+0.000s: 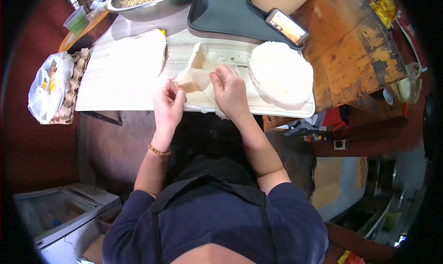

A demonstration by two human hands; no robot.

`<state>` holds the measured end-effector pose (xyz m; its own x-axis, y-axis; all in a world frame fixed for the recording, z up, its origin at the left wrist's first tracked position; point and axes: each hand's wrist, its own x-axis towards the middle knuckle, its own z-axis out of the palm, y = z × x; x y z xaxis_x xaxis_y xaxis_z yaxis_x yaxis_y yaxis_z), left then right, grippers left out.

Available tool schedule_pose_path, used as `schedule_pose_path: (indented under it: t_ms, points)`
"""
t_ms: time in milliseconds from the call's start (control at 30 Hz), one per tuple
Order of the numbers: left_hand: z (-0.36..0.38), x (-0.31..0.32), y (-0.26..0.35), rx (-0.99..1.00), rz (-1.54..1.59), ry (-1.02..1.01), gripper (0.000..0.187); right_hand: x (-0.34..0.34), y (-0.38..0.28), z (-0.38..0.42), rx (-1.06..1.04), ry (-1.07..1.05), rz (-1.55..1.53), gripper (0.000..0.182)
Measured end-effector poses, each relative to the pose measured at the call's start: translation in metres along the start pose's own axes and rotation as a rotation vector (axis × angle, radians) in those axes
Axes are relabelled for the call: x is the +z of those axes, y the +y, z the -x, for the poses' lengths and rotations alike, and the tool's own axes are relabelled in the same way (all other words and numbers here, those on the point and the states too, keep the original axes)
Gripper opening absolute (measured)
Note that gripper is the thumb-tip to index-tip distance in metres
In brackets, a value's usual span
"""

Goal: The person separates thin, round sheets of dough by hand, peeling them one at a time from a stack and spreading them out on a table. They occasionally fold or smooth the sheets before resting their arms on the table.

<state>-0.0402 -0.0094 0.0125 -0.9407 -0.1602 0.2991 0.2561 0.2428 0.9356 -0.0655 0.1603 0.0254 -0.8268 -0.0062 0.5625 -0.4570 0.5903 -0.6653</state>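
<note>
Between my two hands a thin, pale, translucent sheet (200, 79) is lifted and partly folded, over the front part of the light tabletop. My left hand (170, 102) pinches its left edge between thumb and fingers. On the right side, my right hand (228, 91) has its fingers bent together on the sheet's edge. A stack of round white sheets (281, 75) lies to the right of my right hand. Left of my left hand is a flat white pile (136, 56), with a bit of yellow at its top corner.
A dark tray (226, 12) lies at the back, with a phone (287, 28) on its right end. A metal bowl (152, 10) of shredded food is back left. Egg cartons (74, 86) and a plastic bag (50, 86) stand at the left edge.
</note>
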Motion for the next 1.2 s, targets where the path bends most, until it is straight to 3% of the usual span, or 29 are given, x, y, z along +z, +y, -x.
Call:
schedule_pose_path:
  t_ms: [100,200,267,300,433,667,833,900,967,1033,1200]
  points:
    - [0.001,-0.005,-0.003,0.002,0.039,-0.092,0.016,-0.003,-0.010,-0.003,0.043,-0.104,-0.130,0.011]
    - [0.001,-0.001,0.002,0.092,0.052,-0.134,0.010,0.002,-0.013,-0.004,-0.123,-0.155,-0.188,0.014]
    - [-0.002,0.004,0.007,-0.048,0.261,-0.036,0.020,0.004,-0.018,-0.001,-0.202,-0.213,-0.076,0.011]
    - [-0.004,0.002,0.006,0.000,0.236,-0.071,0.037,0.004,-0.019,0.000,-0.204,-0.218,-0.080,0.011]
    - [-0.006,-0.011,0.009,-0.088,-0.029,-0.221,0.049,0.003,-0.014,0.000,-0.139,-0.214,-0.065,0.010]
    - [-0.009,-0.006,-0.013,-0.019,-0.074,-0.089,0.042,-0.001,-0.007,-0.007,0.070,-0.127,-0.165,0.008]
    - [-0.008,-0.010,0.001,-0.124,-0.059,-0.040,0.041,-0.007,-0.003,-0.012,0.107,-0.031,-0.124,0.010]
    - [-0.008,-0.010,-0.008,-0.079,-0.023,-0.035,0.039,-0.006,-0.001,-0.012,0.100,-0.016,-0.104,0.009]
    - [-0.009,-0.011,-0.013,-0.034,0.012,-0.031,0.037,-0.002,0.004,-0.011,0.039,-0.069,-0.072,0.011]
    - [-0.006,-0.012,-0.011,-0.137,-0.034,-0.159,0.034,-0.004,-0.004,-0.014,0.010,-0.112,-0.062,0.012]
    - [-0.006,-0.006,-0.007,-0.031,0.164,-0.185,0.035,-0.001,-0.012,-0.019,-0.075,-0.280,-0.007,0.017]
